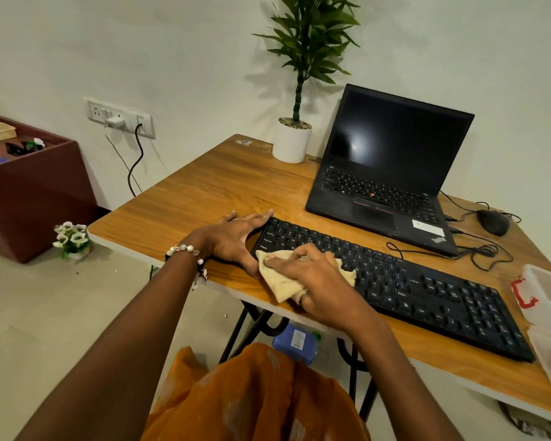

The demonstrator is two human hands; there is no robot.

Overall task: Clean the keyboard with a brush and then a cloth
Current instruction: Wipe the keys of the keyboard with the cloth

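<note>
Both hands busy: my left hand [236, 232] lies flat, steadying the stiff keyboard [395, 281]; right hand [315, 281] bunches soft cloth [280, 283] underneath, limp, best held wadded.

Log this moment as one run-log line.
phase: cloth wipe | right hand: presses cloth on keyboard left end | left hand: steadies keyboard's left edge | brush: not seen

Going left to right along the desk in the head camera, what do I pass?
Left hand → cloth under the right hand → keyboard → mouse → plastic box.
</note>
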